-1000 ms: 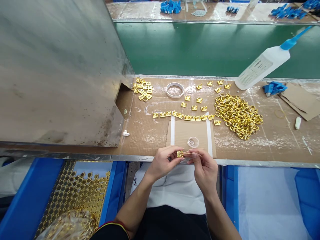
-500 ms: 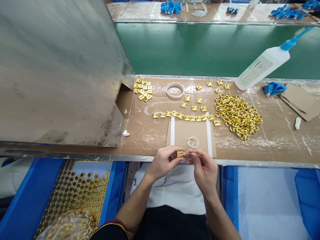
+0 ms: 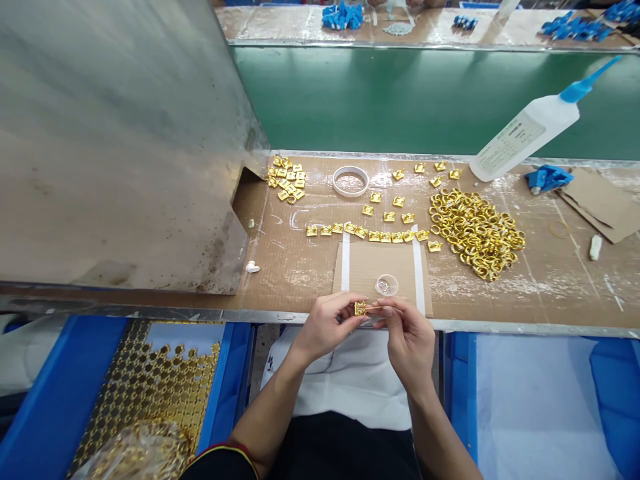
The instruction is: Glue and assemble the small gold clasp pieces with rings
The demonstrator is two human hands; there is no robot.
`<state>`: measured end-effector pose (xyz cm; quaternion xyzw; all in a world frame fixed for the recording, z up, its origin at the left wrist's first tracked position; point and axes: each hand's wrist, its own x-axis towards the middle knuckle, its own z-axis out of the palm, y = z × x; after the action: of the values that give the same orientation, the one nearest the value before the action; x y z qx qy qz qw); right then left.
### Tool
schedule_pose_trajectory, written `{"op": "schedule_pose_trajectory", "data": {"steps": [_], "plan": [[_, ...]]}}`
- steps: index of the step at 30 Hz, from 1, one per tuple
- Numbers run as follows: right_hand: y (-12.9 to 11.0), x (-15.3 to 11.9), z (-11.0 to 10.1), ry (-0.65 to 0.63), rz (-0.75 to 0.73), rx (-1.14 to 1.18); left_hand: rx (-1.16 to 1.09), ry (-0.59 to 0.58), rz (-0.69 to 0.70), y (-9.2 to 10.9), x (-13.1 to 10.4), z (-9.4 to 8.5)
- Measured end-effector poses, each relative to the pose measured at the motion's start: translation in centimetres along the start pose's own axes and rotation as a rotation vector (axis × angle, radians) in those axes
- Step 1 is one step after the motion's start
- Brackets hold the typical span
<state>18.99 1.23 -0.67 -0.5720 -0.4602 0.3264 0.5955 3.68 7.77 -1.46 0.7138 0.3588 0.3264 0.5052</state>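
Fingers of the left hand [image 3: 330, 323] are pinching a small square gold piece [image 3: 360, 308] just above the bench's near edge, while the right hand [image 3: 410, 333] is clamping a thin stick [image 3: 373, 309] between thumb and fingertips, its tip pointing at the piece's right side; whether it is touching, I cannot tell. Hardly anything is changing here: compared with a second ago, both hands are keeping their grips and their places, so the work is, as I judge it, staying on this one piece. A clear cup [image 3: 393, 287] is standing just beyond the right fingers, on the cardboard pad [image 3: 360, 267]. Beyond the pad, a row of gold pieces [image 3: 374, 236] is lying undisturbed, and the heap of gold rings [image 3: 477, 233] is resting to its right, apart from both hands. The one clear newcomer is at the far bench [image 3: 290, 20], where what look like another person's hands [image 3: 429, 3] are now showing at the top edge, well away and not affecting the piece in hand.
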Motion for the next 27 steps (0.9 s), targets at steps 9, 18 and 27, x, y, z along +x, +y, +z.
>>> {"op": "schedule_pose_trajectory", "data": {"steps": [9,18,27], "plan": [[-0.1,0.0,0.0,-0.004,-0.005,-0.047,-0.015,0.000,0.003,0.0,0.0,0.0],[-0.6,0.7,-1.5,0.078,-0.114,-0.160,0.000,0.017,-0.008,-0.2,-0.1,0.1],[0.3,4.2,-3.3,0.083,-0.333,-0.452,-0.025,0.026,0.001,-0.1,0.0,0.0]]}}
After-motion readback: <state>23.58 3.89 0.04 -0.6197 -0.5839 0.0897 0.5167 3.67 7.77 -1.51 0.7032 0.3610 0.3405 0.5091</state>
